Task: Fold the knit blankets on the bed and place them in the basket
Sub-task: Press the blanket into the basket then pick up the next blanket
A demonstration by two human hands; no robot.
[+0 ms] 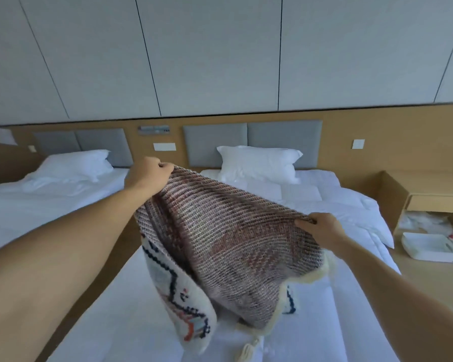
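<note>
Knit blanket (228, 246) held up over bed (131, 296), lower end resting on sheet, patterned face folding inward. Left hand (144, 175) pinches far corner, fingers curled tight; right hand (322, 231) pinches near corner likewise. Advice: keep top edge taut, match corners before laying down, mind tassels. Basket not visible. Pillow (259, 163) beyond.

Pale grey wall panels (220, 48) rise above a wooden band (403, 131) carrying 4 grey padded headboard cushions (283, 137). A wooden bedside unit (429, 189) stands at the right on a tan floor (416, 278).
</note>
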